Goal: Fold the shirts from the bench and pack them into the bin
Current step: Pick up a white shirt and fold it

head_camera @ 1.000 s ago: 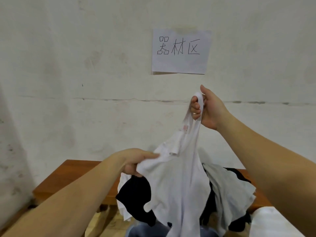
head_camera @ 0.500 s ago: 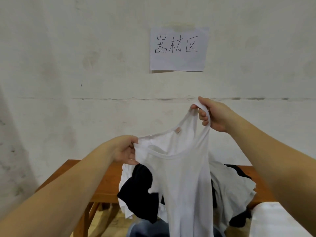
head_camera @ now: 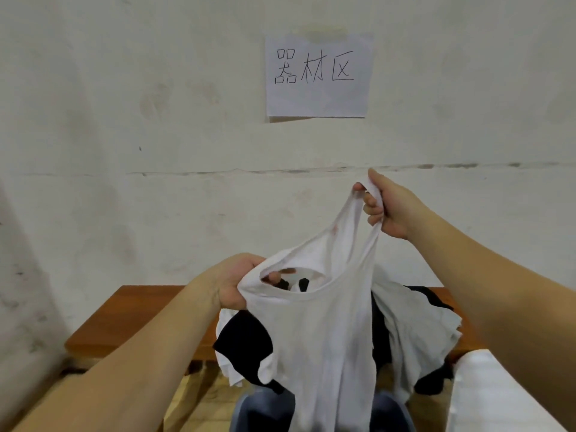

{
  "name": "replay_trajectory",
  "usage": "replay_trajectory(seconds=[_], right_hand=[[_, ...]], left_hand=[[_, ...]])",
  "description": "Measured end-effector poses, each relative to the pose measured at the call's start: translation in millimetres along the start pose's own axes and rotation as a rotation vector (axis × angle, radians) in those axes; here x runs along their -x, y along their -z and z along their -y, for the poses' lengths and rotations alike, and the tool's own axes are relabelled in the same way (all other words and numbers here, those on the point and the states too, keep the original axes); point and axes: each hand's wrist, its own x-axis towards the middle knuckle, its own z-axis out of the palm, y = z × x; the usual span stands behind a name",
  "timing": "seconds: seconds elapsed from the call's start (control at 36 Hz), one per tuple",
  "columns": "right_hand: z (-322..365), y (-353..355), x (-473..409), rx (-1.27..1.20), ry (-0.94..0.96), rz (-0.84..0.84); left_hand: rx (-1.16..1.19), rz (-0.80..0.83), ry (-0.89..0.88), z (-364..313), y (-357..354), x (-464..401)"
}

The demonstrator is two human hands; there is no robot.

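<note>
A white sleeveless shirt (head_camera: 330,332) hangs in the air above the wooden bench (head_camera: 131,319). My right hand (head_camera: 386,207) grips its right shoulder strap, held high. My left hand (head_camera: 240,282) grips the left strap lower down, fingers curled into the neck opening. Behind the hanging shirt, a pile of black and white shirts (head_camera: 243,341) lies on the bench, with a light grey shirt (head_camera: 414,328) at its right. The bottom of the held shirt runs out of view.
A pale plaster wall with a paper sign (head_camera: 318,76) stands right behind the bench. A white object (head_camera: 486,397), possibly the bin, shows at the lower right corner. My knees in blue jeans (head_camera: 265,410) sit below the shirt.
The shirt has opened out between my hands. My right hand came down and moved right; my left hand drew left and now has fingers inside the neck opening.
</note>
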Motion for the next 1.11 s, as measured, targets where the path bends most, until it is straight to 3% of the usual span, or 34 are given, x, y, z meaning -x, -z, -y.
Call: replay_trajectory(seconds=[0.14, 0.28, 0.36, 0.44, 0.53, 0.61, 0.67, 0.89, 1.11], right_hand=[[-5.4, 0.3, -4.3, -0.082, -0.008, -0.022], [-9.9, 2.2, -4.6, -0.068, -0.018, -0.056], [-13.4, 5.8, -4.2, -0.026, -0.032, -0.061], [-14.4, 10.6, -1.8, 0.144, -0.067, -0.054], [-12.5, 14.3, 1.9, 0.261, -0.133, -0.049], [-12.9, 18.2, 5.0, 0.231, -0.210, -0.039], [-15.7, 20.5, 4.6, 0.156, -0.239, -0.044], [-25.6, 19.1, 3.3, -0.171, -0.200, 0.024], [-26.6, 8.5, 7.9, -0.017, -0.060, 0.015]], left_hand=[[0.118, 0.128, -0.158, -1.1, -17.2, 4.7], [0.311, 0.117, -0.412, -11.4, -21.0, 2.8], [0.374, -0.006, -0.517, -19.6, -15.6, -1.2], [0.286, -0.263, -0.602, -27.0, -10.0, -1.2], [0.180, -0.416, -0.535, -30.9, -0.8, 1.7], [0.095, -0.376, -0.361, -31.7, 7.8, 8.1], [0.114, -0.357, -0.334, -33.4, 11.6, 12.3], [0.326, -0.298, -0.485, -32.0, 2.8, 10.5], [0.127, -0.361, -0.750, -43.8, 1.6, 14.9]])
